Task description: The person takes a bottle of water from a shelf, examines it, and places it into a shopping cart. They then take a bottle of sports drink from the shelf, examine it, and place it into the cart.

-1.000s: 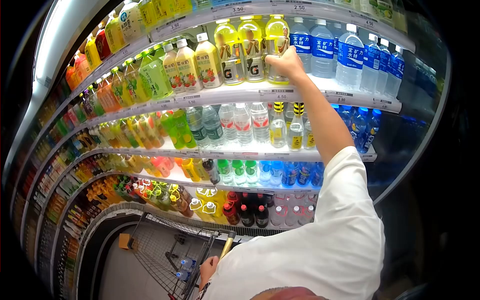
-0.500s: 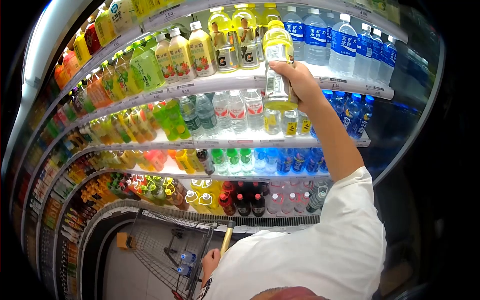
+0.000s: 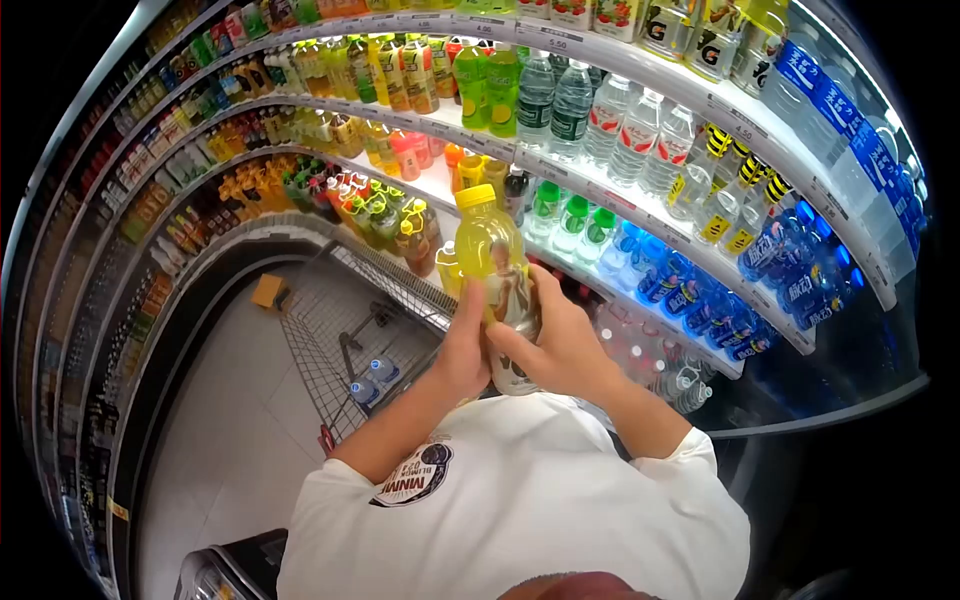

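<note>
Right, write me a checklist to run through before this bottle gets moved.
1. Left hand on the yellow-capped sports drink bottle: ok, against its side.
2. Right hand on it too: ok, thumb across the front.
3. Yellow cap in place: ok, on the bottle's neck.
4. Cap seal intact: cannot tell, too small to see.
5. A hand steadying the shopping cart: not ok, both are on the bottle.

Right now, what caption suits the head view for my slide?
Left hand and right hand hold a yellow-capped bottle before curved drink shelves.
</note>
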### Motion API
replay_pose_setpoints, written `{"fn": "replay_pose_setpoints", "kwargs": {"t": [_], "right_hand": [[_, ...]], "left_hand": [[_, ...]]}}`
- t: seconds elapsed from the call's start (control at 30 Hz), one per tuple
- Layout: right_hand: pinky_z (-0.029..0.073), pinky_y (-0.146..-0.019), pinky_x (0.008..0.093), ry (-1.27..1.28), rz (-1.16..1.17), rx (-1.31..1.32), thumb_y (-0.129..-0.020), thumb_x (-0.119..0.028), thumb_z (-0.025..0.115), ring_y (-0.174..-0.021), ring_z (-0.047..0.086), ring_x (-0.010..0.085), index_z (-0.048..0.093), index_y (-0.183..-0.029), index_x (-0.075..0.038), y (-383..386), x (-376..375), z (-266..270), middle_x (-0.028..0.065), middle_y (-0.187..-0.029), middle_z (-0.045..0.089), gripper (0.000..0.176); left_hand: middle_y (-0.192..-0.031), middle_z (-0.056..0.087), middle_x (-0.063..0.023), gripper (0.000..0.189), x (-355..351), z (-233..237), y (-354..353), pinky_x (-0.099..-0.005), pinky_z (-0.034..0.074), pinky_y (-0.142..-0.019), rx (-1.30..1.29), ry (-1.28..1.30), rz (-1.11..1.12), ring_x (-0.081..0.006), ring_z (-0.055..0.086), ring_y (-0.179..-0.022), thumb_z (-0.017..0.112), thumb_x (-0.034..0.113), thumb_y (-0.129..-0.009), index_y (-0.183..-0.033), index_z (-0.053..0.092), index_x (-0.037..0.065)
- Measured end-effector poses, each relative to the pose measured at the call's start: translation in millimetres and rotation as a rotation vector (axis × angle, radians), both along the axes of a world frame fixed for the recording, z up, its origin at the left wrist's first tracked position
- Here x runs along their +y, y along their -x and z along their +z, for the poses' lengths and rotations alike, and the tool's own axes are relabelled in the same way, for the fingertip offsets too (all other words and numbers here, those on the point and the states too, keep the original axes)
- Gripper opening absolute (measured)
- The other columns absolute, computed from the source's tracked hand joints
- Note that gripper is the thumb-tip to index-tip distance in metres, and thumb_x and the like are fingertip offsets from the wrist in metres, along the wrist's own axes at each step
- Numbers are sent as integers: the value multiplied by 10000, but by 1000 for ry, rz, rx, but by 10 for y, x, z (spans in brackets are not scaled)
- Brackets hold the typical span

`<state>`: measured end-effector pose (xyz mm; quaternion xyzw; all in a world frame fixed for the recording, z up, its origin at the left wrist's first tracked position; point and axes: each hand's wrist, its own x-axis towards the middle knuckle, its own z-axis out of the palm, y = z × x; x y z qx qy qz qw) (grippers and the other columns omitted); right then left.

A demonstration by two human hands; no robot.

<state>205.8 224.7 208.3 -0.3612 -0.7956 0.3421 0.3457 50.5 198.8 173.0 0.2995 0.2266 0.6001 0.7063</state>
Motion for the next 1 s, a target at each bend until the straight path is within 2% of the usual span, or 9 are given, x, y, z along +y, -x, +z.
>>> {"fn": "replay_pose_setpoints", "kwargs": {"t": [0.03, 0.07, 0.3, 0.5, 0.63, 0.73, 0.83, 0.93, 1.0], "right_hand": [[539, -857, 441, -169, -15, -30, -873, -354, 749, -1007, 669, 436, 307, -1424, 177, 88, -78, -133, 329, -1175, 616, 883], [543, -845, 444, -180, -8, -41, -869, -345, 751, -998, 669, 438, 302, -1421, 190, 124, -116, -212, 330, -1171, 614, 891], [554, -788, 453, -269, 0, -43, -850, -323, 766, -958, 669, 437, 296, -1421, 207, 198, -137, -412, 322, -1146, 612, 911], [552, -827, 437, -275, 75, 29, -824, -270, 783, -993, 654, 424, 301, -1443, 186, 256, -85, -394, 296, -1147, 615, 907], [520, -921, 443, -336, 108, 34, -800, -212, 796, -1141, 580, 432, 297, -1493, 117, 209, -26, -432, 296, -1294, 527, 915], [482, -991, 457, -294, 112, 53, -788, -172, 799, -1250, 500, 441, 303, -1521, 45, 150, -14, -480, 293, -1412, 421, 911], [478, -994, 460, -155, 140, 69, -791, -156, 790, -1253, 494, 448, 318, -1490, 54, 106, -33, -651, 297, -1377, 453, 869], [471, -986, 470, -119, 154, 71, -782, -134, 791, -1231, 513, 443, 361, -1434, 51, 68, 2, -733, 282, -1336, 498, 803], [474, -975, 469, -130, 159, 72, -776, -126, 794, -1204, 532, 436, 370, -1424, 52, 32, 43, -760, 271, -1320, 514, 794]], "left_hand": [[-1333, 606, -72, 681, 9, -79, 15, -421, 502, -1015, -40, 103, 18, -242, 610, -1207, 302, 637, -1040, -1461, 439, 120], [-1329, 610, -67, 703, 16, -143, 106, -398, 510, -1015, -104, 104, -66, -230, 620, -1194, 310, 669, -1023, -1441, 464, 126], [-1335, 610, -77, 699, -104, -318, 83, -390, 516, -1014, -58, 123, 31, -209, 628, -1183, 331, 669, -1020, -1446, 461, 131], [-1347, 570, -73, 640, -78, -314, 113, -389, 515, -998, 99, -30, 271, -199, 605, -1185, 521, 541, -1013, -1456, 411, 93], [-1286, 587, -68, 694, -35, -238, 152, -357, 513, -975, 172, -169, 337, -168, 599, -1150, 727, 447, -924, -1413, 427, 58], [-1290, 579, -82, 696, -1, -309, 187, -354, 484, -1009, 381, -316, 459, -173, 583, -1170, 812, 212, -865, -1414, 421, 38], [-1295, 581, -84, 749, 75, -306, 193, -352, 487, -1006, 639, -441, 572, -170, 587, -1167, 861, 163, -801, -1403, 434, 33], [-1244, 607, -66, 807, 51, -71, 65, -323, 491, -983, 572, -386, 510, -144, 600, -1123, 917, 265, -746, -1360, 449, 29], [-1260, 603, -83, 779, 76, -97, 44, -348, 498, -988, 648, -469, 529, -163, 608, -1135, 885, 157, -764, -1388, 436, 29]]}}
